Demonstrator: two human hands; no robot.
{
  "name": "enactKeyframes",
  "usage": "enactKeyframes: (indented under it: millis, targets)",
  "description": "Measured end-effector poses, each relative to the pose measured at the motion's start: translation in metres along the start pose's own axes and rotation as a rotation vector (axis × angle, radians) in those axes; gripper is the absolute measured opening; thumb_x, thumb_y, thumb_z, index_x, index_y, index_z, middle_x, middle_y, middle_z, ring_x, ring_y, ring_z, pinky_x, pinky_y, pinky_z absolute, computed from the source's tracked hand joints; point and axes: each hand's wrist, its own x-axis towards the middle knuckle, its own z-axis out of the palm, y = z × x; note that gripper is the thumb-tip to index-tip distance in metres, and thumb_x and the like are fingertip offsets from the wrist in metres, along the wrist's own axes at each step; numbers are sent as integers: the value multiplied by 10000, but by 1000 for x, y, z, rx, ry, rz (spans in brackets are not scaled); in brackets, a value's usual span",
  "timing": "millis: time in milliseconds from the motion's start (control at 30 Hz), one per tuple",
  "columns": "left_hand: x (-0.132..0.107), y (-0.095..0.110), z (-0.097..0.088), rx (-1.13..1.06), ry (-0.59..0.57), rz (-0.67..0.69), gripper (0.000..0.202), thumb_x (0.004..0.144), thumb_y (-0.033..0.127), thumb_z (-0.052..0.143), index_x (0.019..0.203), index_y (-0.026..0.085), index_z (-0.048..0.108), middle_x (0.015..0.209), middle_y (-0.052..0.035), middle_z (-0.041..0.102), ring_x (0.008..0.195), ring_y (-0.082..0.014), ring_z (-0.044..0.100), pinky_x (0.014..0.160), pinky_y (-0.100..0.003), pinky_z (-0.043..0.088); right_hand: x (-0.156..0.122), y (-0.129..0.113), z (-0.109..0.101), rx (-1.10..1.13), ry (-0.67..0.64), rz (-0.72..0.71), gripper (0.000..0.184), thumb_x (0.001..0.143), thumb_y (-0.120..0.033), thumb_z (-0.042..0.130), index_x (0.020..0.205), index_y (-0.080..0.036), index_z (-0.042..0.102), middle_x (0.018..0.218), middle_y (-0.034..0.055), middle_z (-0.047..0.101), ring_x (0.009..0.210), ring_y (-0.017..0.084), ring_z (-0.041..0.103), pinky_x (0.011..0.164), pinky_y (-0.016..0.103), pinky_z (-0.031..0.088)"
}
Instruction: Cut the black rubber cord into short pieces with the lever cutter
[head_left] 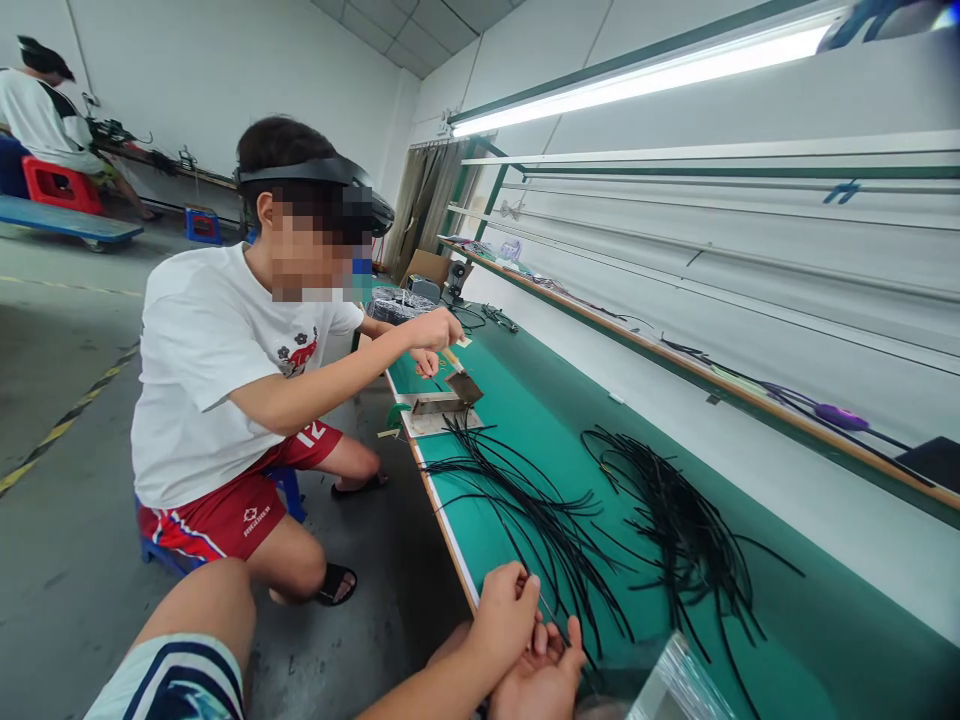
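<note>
Black cords [551, 540] lie fanned across the near part of the green table [525, 410], and one strand runs down from that heap to the person's hands at the table's near edge. The left hand [506, 612] is palm down with its fingers curled together on that strand, pinching it. The right hand [541, 682] lies just beneath, palm up and touching the left one, thumb raised; whether it grips a cord cannot be told. A bare knee [202, 615] above striped shorts shows at the near left, and a clear shiny sheet [679, 685] lies at the near right corner. Right of the first heap, a little apart, a second bundle of black cords [679, 525] sprawls on the same green surface. Farther along the table a co-worker [217, 380] in a white shirt and red shorts sits on a low blue stool [289, 490], one hand [439, 328] closed on the handle of a small metal cutter [450, 398] that stands at the table's edge. A wooden-edged shelf [675, 362] runs along the wall on the right under a lit tube lamp [637, 72]. At the far left another person [41, 115] sits on a red stool [60, 185].
</note>
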Motion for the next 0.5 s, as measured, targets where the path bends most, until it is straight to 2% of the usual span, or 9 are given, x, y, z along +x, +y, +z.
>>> enactKeyframes:
  millis: [100, 167, 233, 300, 367, 433, 500]
  targets:
    - [2, -2, 4, 24, -105, -9, 262, 760, 456, 606, 703, 202, 634, 507, 85, 562, 347, -82, 519, 411, -198, 349, 2, 5, -3, -122, -51, -112, 366, 785, -548, 576, 1048, -293, 571, 830, -33, 574, 714, 117, 587, 673, 299, 524]
    - [3, 1, 4, -12, -81, -93, 177, 712, 347, 706, 826, 234, 632, 569, 82, 616, 381, -97, 529, 400, -224, 394, 6, 9, -8, -185, -113, -142, 399, 797, -573, 541, 1072, -284, 539, 922, -2, 615, 795, 145, 616, 713, 335, 530]
    - [1, 7, -3, -79, -4, -204, 202, 715, 229, 722, 881, 257, 610, 647, 72, 662, 468, -115, 576, 443, -251, 462, 6, 11, -10, -204, -152, -140, 402, 799, -569, 536, 1061, -265, 526, 996, 31, 630, 830, 163, 620, 725, 354, 526]
    - [0, 18, -18, -159, 88, -245, 142, 793, 145, 643, 867, 258, 602, 721, 72, 693, 608, -127, 640, 572, -277, 534, 2, 10, -6, -194, -142, -145, 390, 793, -552, 546, 1035, -247, 524, 1060, 64, 630, 788, 159, 605, 691, 344, 511]
    - [-1, 33, -39, -226, 159, -191, 157, 877, 102, 532, 855, 234, 615, 782, 64, 711, 742, -139, 674, 713, -307, 555, -3, 6, 4, -165, -93, -185, 372, 799, -529, 541, 1045, -252, 512, 1177, 89, 605, 730, 139, 581, 637, 315, 480]
    - [-1, 52, -61, -276, 177, -102, 206, 939, 124, 447, 888, 184, 636, 852, 18, 723, 820, -156, 687, 787, -318, 544, -7, 1, 18, -112, -28, -258, 365, 816, -501, 518, 1111, -289, 481, 1324, 87, 533, 728, 124, 586, 603, 290, 441]
    - [4, 74, -75, -310, 153, -30, 201, 961, 184, 449, 930, 135, 641, 954, -59, 719, 865, -167, 690, 816, -298, 536, -6, -6, 35, -63, 22, -332, 394, 815, -456, 521, 1182, -344, 432, 1469, 59, 386, 821, 121, 621, 610, 279, 422]
